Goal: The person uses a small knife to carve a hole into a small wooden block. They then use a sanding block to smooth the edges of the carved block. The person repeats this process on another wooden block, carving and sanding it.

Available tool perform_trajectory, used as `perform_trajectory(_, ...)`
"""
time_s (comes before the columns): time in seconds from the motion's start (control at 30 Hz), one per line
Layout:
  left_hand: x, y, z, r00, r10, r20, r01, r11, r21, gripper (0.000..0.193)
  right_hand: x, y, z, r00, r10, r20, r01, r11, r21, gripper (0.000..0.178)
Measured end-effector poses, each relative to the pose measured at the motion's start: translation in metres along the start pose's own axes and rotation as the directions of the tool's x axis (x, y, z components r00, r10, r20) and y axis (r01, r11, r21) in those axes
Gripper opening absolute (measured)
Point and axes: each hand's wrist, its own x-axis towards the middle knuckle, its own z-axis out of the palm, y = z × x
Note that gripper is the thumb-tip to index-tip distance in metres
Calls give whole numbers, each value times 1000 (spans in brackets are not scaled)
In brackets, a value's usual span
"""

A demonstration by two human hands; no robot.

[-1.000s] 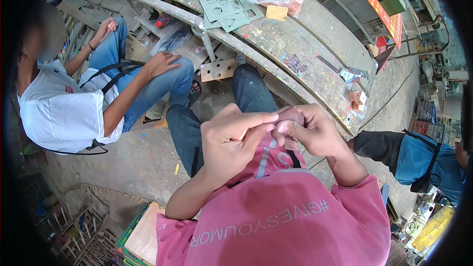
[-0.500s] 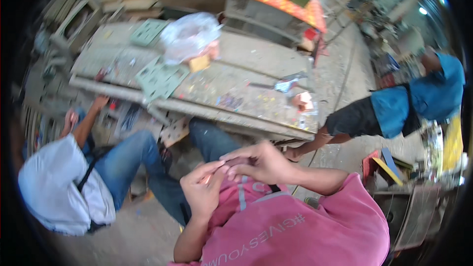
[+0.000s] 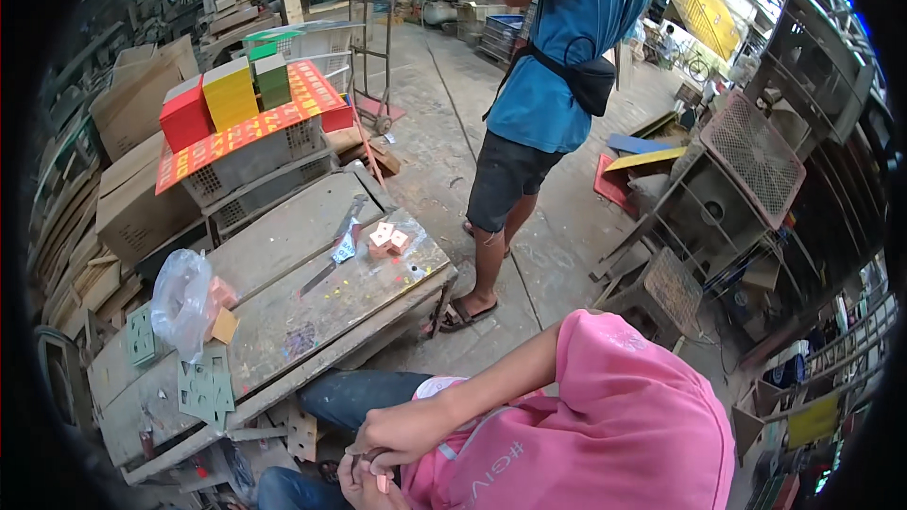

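Both my hands meet low in front of my pink shirt, beside the near edge of the workbench. My right hand [image 3: 408, 432] is closed, with its fingers bent down over the left one. My left hand [image 3: 357, 485] is closed around a small pinkish-orange piece [image 3: 382, 484], of which one end shows between the fingers. A dark bit shows where the fingertips of both hands come together; what it is stays hidden.
The worn workbench [image 3: 283, 307] carries green stencil plates [image 3: 203, 385], a plastic bag [image 3: 182, 297], a handsaw [image 3: 342, 244] and pinkish wooden blocks [image 3: 387, 239]. Beyond it, coloured blocks [image 3: 230, 94] sit on stacked crates. A person in blue [image 3: 539, 85] stands near the bench's right end.
The view has swung right, so the bench now lies to the left and the person in blue stands nearer the middle. My hands remain together, lower in the picture. The person in white has mostly left view.
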Motion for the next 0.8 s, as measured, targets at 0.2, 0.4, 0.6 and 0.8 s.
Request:
perform_trajectory(0.2,-15,40,23,991,120,56,-131,954,271,37,6,3,-17,848,293,441,-515,656,552,42)
perform_trajectory(0.4,-9,49,11,813,354,463,-581,555,596,33,-9,24,-11,706,157,690,-703,36,710,37)
perform_trajectory(0.6,-1,53,17,640,419,643,-754,503,422,33,-27,13,-5,659,57,750,-718,-251,649,45)
perform_trajectory(0.8,14,45,40,878,468,105,-477,828,294,24,-3,-7,-37,802,495,334,-591,576,566,29)
